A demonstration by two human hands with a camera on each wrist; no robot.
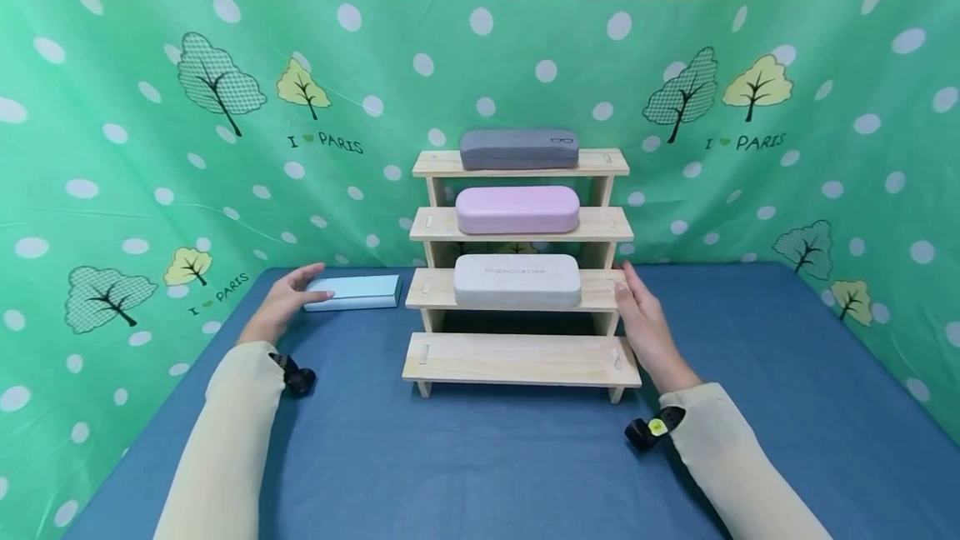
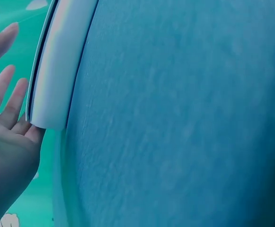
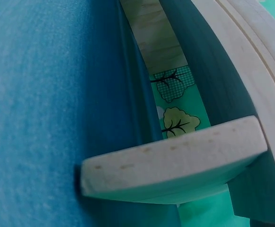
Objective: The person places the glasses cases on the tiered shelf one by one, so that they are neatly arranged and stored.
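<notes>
My left hand is at the left end of a light blue glasses case lying on the blue cloth. Its thumb reaches over the near edge; the other fingers extend behind. In the left wrist view, spread fingers lie beside the case's end. On the right, my right hand touches the side of a four-step wooden stand with fingers fairly straight. A white glasses case, a lilac one and a grey one rest on its upper steps. The right wrist view shows the stand's leg, not the hand.
Blue cloth covers the table. Behind and along both sides hangs a green curtain with white dots and printed trees. The stand's lowest step carries no case. Each wrist wears a small black camera.
</notes>
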